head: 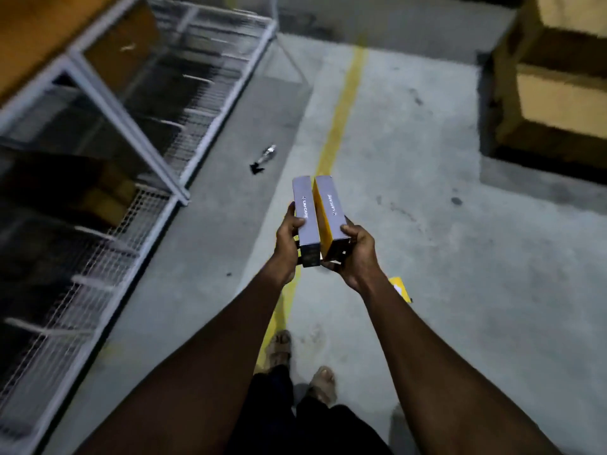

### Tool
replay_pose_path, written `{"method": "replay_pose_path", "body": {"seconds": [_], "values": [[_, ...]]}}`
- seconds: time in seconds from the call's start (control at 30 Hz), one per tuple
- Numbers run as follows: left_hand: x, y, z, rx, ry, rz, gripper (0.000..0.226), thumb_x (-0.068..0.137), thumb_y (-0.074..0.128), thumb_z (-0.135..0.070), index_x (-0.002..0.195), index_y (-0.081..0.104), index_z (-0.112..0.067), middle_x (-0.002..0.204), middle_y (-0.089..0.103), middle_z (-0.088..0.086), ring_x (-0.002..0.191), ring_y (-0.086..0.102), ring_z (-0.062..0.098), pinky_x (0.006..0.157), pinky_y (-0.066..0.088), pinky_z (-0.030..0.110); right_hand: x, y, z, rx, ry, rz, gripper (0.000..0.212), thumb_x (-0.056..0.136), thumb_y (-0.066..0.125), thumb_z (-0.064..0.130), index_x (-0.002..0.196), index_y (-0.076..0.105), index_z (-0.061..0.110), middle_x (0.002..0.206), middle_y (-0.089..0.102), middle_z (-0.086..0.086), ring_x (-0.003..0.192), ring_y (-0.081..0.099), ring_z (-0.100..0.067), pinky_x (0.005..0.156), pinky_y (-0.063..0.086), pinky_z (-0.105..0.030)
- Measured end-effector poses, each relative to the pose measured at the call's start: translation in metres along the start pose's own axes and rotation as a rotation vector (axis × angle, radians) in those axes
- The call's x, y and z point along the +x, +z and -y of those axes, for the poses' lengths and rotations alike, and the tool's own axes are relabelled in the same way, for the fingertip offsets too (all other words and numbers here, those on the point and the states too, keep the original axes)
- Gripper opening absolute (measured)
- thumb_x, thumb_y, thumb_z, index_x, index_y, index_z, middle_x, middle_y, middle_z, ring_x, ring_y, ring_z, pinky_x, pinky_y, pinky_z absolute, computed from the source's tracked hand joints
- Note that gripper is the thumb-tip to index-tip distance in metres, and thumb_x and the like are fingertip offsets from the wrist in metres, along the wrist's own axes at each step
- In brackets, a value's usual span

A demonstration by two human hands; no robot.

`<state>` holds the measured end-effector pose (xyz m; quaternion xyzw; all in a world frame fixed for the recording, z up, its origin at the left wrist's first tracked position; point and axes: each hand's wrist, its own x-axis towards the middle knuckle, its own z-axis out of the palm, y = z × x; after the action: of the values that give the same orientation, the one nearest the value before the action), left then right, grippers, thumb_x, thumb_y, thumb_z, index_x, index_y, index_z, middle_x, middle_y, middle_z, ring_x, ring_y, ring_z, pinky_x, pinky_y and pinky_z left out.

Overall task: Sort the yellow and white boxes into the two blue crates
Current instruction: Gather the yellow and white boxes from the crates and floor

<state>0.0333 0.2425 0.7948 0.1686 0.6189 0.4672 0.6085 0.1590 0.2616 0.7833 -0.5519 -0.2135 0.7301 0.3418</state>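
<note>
Two boxes held: left hand point(287, 246) grips grey box point(307, 221), right hand point(359, 254) yellow-sided box point(332, 211); concrete floor point(427, 231), yellow line point(341, 110), wire racking point(203, 93)

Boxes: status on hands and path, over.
Left hand grips left box; right hand grips yellow-sided box. Blue crates not in view. Small debris on floor ahead.

Two boxes point(307, 205) point(332, 208), two hands point(289, 244) point(358, 254), one wire rack point(126, 126), one yellow floor line point(341, 106)
</note>
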Motion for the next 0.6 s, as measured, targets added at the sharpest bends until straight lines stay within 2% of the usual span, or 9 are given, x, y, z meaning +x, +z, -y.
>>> {"method": "replay_pose_path", "body": {"seconds": [0.07,0.13,0.2,0.23,0.3,0.37,0.43,0.53,0.6], "values": [[-0.014,-0.031,-0.017,-0.019,0.085,-0.06,0.039,0.086,0.045,-0.024,0.122,0.058,-0.034,0.095,0.069,-0.007,0.074,0.066,0.009,0.057,0.05,0.022,-0.009,0.037,0.0,-0.076,0.004,0.053,0.045,0.067,0.056,0.038,0.11,0.07,0.036,0.095,0.067,-0.004,0.083,0.059,-0.027,0.075,0.045,-0.036],[-0.023,-0.071,-0.03,-0.011,0.166,-0.157,0.039,0.087,0.048,-0.017,0.12,0.054,-0.037,0.098,0.067,-0.008,0.076,0.066,0.007,0.057,0.05,0.016,-0.017,0.074,-0.004,-0.155,0.002,0.122,0.043,0.062,0.057,0.039,0.104,0.069,0.037,0.083,0.068,0.001,0.077,0.058,-0.024,0.075,0.043,-0.036],[-0.029,-0.114,-0.037,0.052,0.228,-0.257,0.055,0.071,0.06,-0.031,0.124,0.053,-0.043,0.11,0.068,-0.002,0.095,0.068,0.021,0.076,0.055,0.026,-0.024,0.108,-0.008,-0.231,-0.019,0.192,0.043,0.061,0.056,0.037,0.103,0.066,0.036,0.074,0.068,0.007,0.072,0.059,-0.019,0.075,0.045,-0.033],[-0.032,-0.141,-0.037,0.109,0.256,-0.313,0.065,0.062,0.062,-0.037,0.126,0.052,-0.047,0.114,0.068,-0.001,0.101,0.066,0.026,0.084,0.055,0.035,-0.027,0.128,-0.012,-0.268,-0.033,0.239,0.047,0.061,0.054,0.035,0.108,0.064,0.034,0.076,0.067,0.008,0.068,0.062,-0.014,0.07,0.047,-0.028],[-0.052,-0.187,-0.039,0.195,0.284,-0.41,0.074,0.057,0.061,-0.042,0.13,0.05,-0.049,0.117,0.066,0.0,0.104,0.063,0.023,0.089,0.053,0.036,-0.034,0.164,-0.022,-0.358,-0.067,0.314,0.06,0.061,0.052,0.032,0.121,0.057,0.032,0.081,0.064,0.01,0.06,0.061,-0.007,0.057,0.046,-0.02],[-0.076,-0.227,-0.044,0.218,0.286,-0.496,0.079,0.054,0.062,-0.046,0.132,0.05,-0.045,0.115,0.062,0.001,0.103,0.06,0.022,0.088,0.051,0.034,-0.038,0.198,-0.035,-0.464,-0.107,0.351,0.072,0.061,0.052,0.033,0.132,0.052,0.031,0.083,0.064,0.01,0.063,0.057,-0.009,0.059,0.038,-0.023],[-0.096,-0.273,-0.045,0.256,0.266,-0.603,0.086,0.05,0.061,-0.052,0.135,0.046,-0.047,0.118,0.058,0.006,0.106,0.056,0.023,0.086,0.047,0.031,-0.045,0.236,-0.053,-0.535,-0.133,0.382,0.077,0.057,0.058,0.033,0.134,0.053,0.031,0.087,0.066,0.005,0.065,0.055,-0.012,0.058,0.035,-0.024],[-0.122,-0.342,-0.049,0.335,0.237,-0.731,0.088,0.049,0.06,-0.053,0.135,0.042,-0.049,0.114,0.056,0.014,0.103,0.056,0.028,0.085,0.047,0.031,-0.058,0.292,-0.08,-0.636,-0.219,0.45,0.078,0.053,0.065,0.033,0.131,0.056,0.028,0.11,0.065,-0.011,0.07,0.059,-0.016,0.049,0.043,-0.019],[-0.143,-0.387,-0.057,0.416,0.259,-0.822,0.088,0.05,0.061,-0.053,0.136,0.041,-0.048,0.108,0.055,0.017,0.102,0.057,0.03,0.085,0.049,0.032,-0.07,0.334,-0.103,-0.674,-0.289,0.491,0.074,0.057,0.067,0.028,0.13,0.059,0.023,0.119,0.061,-0.018,0.076,0.063,-0.019,0.05,0.048,-0.018]]}}
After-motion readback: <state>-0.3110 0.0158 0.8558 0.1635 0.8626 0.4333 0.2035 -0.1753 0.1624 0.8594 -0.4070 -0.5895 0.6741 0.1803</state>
